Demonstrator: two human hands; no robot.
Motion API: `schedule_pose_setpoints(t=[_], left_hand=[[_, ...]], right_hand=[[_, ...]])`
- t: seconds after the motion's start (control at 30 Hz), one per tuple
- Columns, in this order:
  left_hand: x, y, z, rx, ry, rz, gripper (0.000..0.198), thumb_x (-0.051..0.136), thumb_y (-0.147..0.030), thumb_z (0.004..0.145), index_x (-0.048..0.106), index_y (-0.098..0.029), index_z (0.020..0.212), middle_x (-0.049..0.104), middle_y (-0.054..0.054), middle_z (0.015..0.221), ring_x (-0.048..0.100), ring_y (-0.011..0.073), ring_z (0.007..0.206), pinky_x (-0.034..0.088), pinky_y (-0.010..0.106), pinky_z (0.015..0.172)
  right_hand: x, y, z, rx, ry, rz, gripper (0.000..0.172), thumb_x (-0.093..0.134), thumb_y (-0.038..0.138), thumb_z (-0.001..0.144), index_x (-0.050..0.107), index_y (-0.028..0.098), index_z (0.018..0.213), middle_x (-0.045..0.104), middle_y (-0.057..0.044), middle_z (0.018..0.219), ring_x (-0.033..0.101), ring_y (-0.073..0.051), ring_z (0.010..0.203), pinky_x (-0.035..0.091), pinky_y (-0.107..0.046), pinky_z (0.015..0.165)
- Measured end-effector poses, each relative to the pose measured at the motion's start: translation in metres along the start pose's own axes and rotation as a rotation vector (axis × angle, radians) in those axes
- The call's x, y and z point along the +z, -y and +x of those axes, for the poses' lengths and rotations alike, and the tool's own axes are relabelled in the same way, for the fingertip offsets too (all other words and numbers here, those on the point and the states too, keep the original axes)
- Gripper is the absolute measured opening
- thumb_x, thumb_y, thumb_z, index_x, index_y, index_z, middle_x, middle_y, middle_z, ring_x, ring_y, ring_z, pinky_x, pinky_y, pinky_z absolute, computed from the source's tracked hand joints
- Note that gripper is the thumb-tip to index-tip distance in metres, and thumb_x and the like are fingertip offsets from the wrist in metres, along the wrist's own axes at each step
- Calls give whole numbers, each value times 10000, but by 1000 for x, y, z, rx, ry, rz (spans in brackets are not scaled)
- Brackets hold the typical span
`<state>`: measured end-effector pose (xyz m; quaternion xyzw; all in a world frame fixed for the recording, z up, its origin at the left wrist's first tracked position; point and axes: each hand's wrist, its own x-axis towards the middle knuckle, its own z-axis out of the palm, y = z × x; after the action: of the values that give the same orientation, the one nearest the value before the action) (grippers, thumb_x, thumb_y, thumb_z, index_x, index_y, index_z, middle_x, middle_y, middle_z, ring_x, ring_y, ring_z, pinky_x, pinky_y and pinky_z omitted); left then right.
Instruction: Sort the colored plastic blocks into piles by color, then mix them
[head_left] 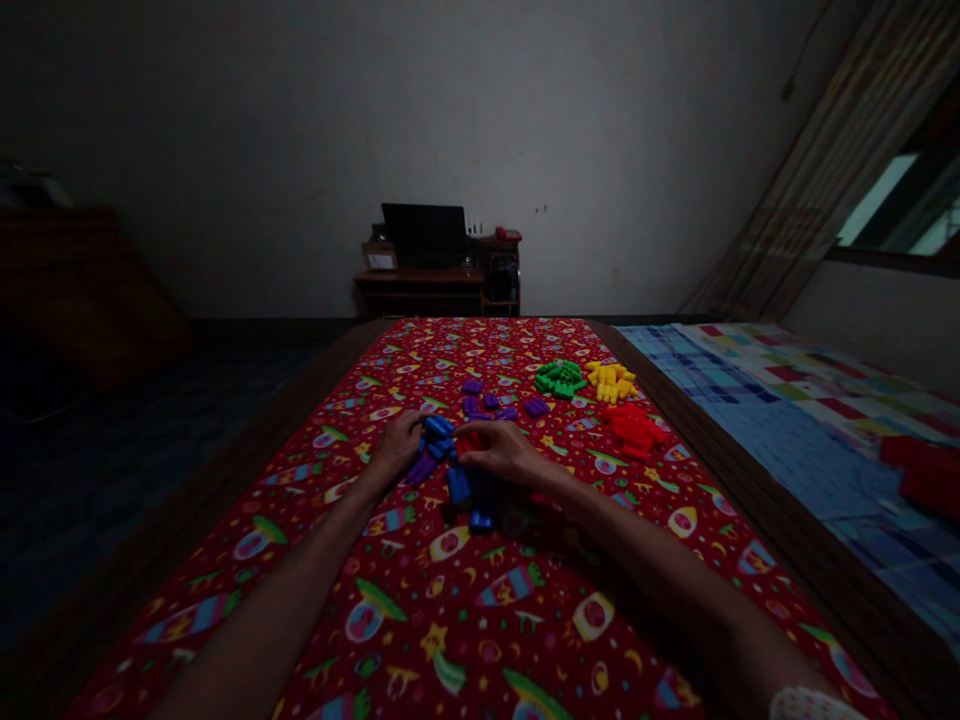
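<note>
Both my arms reach forward over a red patterned cloth (450,620). My left hand (397,442) rests closed beside a small pile of blue and purple plastic blocks (439,440); what its fingers grip I cannot make out. My right hand (501,452) is closed in a pinch on a small red block (469,443) at the same pile. More blue blocks (469,497) lie just under my right wrist. Farther off sit sorted heaps: purple blocks (495,402), green blocks (560,379), yellow blocks (611,381) and red blocks (634,429).
The cloth covers a long wooden-edged surface (757,510). To the right lies a checked bedsheet (787,420) with red items (926,475) on it. A small desk with a dark screen (424,235) stands at the far wall. A curtain (817,180) and window are at the right. The room is dim.
</note>
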<state>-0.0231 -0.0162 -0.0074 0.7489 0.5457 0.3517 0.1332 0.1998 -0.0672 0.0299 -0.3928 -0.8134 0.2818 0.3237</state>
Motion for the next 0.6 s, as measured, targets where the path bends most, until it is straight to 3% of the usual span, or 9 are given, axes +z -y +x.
schedule_pose_setpoints(t=[0.17,0.3,0.47,0.6], left_hand=[[0,2,-1,-2,-9,0,338,399,-245,766,688,-167,922,708,81,966,640,221,934,497,338,895],[2,5,0,-24,-15,8,343,397,-240,763,687,-166,930,710,77,969,639,225,936,500,347,890],[3,6,1,-15,-14,-14,338,396,-248,763,684,-172,923,711,70,962,641,227,922,503,363,886],[3,7,2,-24,-16,-5,341,400,-248,748,687,-180,919,717,67,953,647,232,908,510,368,875]], right_hand=[[-28,-13,-6,63,-95,236,339,651,234,735,715,163,1060,719,-22,922,635,-169,800,472,-262,703],[-59,-22,-20,52,-245,242,298,618,246,738,728,174,1005,731,-31,925,655,-179,822,499,-291,747],[-116,-49,-65,94,-482,23,278,579,265,751,732,190,971,737,-52,959,667,-214,905,513,-349,837],[-160,-77,-114,131,-641,-260,373,527,269,791,685,175,1115,701,-107,1133,649,-253,1039,484,-419,940]])
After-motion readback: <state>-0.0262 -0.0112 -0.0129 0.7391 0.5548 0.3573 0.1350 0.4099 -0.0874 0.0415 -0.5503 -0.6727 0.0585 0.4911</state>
